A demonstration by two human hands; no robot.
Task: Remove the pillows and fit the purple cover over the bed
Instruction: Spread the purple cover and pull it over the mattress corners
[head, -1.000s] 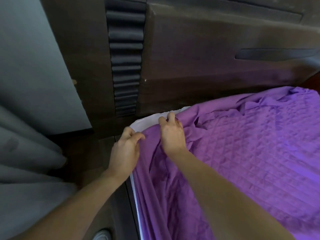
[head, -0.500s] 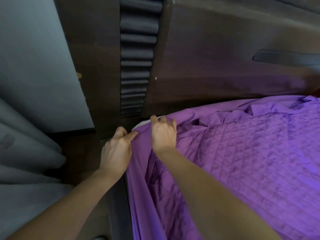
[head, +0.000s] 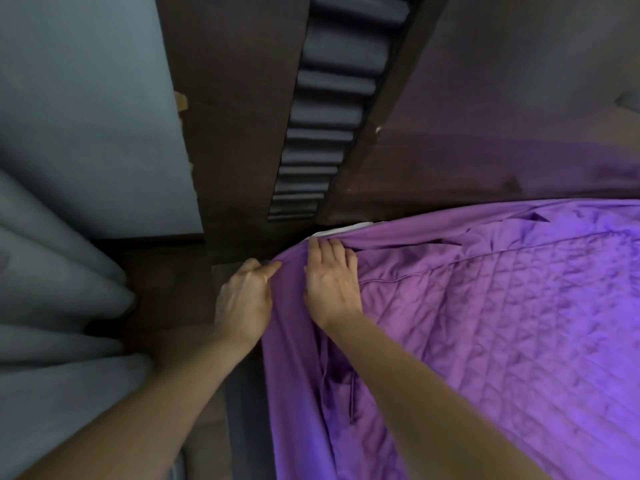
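Your left hand (head: 244,299) pinches the purple cover (head: 502,323) at the bed corner while your right hand (head: 330,282) hooks its hem on top, likely to stretch it over the exposed white mattress corner (head: 341,231) by the headboard (head: 502,140).

The bed's white mattress corner (head: 341,231) shows just beyond the grip; a quilted purple fabric cover (head: 502,323) lies over it, spreading right of the grip.

Both forearms bare, reaching forward; left hand (head: 244,303) pinches purple cover (head: 485,323) edge, thumb against forefinger; right hand (head: 330,285) palm down, fingers (head: 327,249) curled over its fold.
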